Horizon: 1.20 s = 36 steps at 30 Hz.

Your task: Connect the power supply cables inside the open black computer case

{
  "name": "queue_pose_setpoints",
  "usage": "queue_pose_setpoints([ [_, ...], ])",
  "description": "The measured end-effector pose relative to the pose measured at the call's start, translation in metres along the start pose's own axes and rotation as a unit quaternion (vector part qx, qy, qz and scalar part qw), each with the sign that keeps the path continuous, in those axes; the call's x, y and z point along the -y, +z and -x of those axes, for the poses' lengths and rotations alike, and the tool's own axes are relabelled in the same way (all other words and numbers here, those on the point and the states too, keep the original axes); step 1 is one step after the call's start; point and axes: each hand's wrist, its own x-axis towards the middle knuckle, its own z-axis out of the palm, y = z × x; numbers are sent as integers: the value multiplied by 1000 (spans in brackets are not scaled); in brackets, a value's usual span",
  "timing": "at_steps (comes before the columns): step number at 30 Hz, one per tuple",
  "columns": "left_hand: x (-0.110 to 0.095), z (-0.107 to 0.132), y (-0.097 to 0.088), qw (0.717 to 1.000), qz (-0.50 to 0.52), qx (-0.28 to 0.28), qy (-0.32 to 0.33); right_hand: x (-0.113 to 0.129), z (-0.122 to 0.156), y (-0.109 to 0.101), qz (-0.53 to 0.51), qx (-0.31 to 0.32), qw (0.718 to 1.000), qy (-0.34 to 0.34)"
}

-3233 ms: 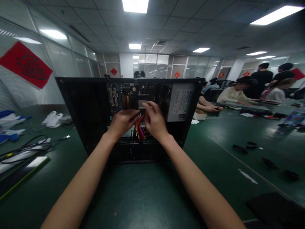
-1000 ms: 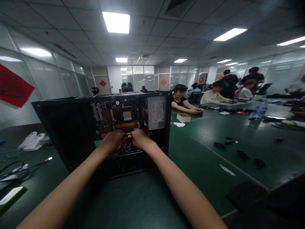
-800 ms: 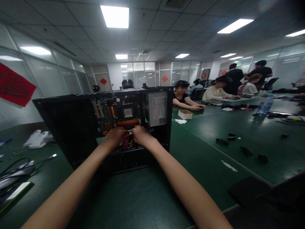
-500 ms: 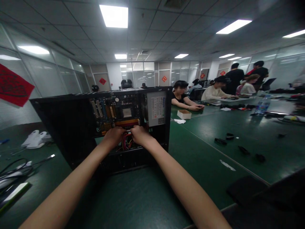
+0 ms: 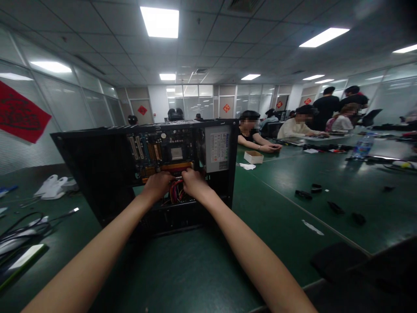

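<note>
An open black computer case [image 5: 87, 169] stands on the green table, its inside facing me. Within it are the motherboard [image 5: 185, 139], yellow and red memory slots [image 5: 176, 166] and a silver power supply [image 5: 217, 150]. My left hand [image 5: 159, 184] and my right hand [image 5: 195, 183] reach in side by side, just below the memory slots. Both have curled, closed fingers at a thin light edge between them; what they grip is too hidden to name. A bundle of coloured cables [image 5: 177, 192] hangs beneath the fingers.
At left lie a white plastic object [image 5: 52, 187], black cables [image 5: 24, 228] and a green-edged device [image 5: 28, 261]. Across the table, a small open box [image 5: 253, 157], several black pieces [image 5: 335, 208] and a water bottle [image 5: 363, 147] stand or lie near seated people.
The whole view has shifted slightly, so the case and surroundings appear a little further right. Both hands keep their closed hold at the same spot below the memory slots.
</note>
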Motion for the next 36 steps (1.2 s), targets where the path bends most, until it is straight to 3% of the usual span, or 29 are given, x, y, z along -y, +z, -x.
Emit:
queue_pose_setpoints([
  [12, 2, -4, -2, 1000, -12, -7, -5, 0, -2, -2, -2, 3, 999, -44],
  [24, -3, -1, -3, 999, -51, -3, 3, 0, -2, 3, -3, 11, 1000, -18],
  [36, -5, -1, -6, 999, -43, 3, -4, 3, -3, 2, -5, 12, 999, -44],
])
